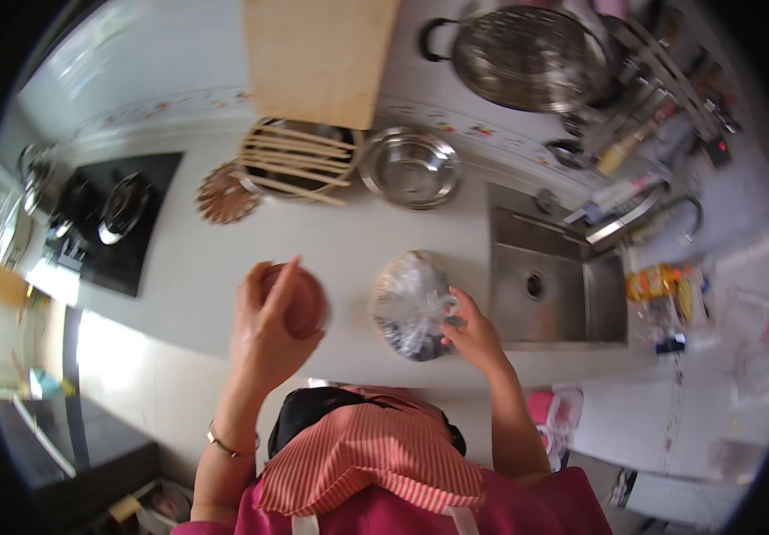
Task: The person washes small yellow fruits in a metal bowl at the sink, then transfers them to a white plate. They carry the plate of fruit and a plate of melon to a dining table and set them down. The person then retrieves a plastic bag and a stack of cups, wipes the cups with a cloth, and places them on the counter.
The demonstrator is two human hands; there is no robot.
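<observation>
A round reddish-brown object (311, 304), perhaps a small bowl or lid, is in my left hand (261, 334) above the worktop. My fingers lie across its top and side. To the right of it, a clear plastic bag (418, 294) sits gathered over a round, pale-rimmed container. Dark contents show through the plastic at the near side. My right hand (473, 338) pinches the bag's loose end between thumb and forefinger. What the container is made of is blurred.
Behind the hands stand a steel bowl (411, 167), a pot with wooden sticks (297, 157) across it and a brown scalloped trivet (224, 194). A cutting board (317, 60) leans behind. The sink (538, 287) is right, the gas hob (123, 214) left.
</observation>
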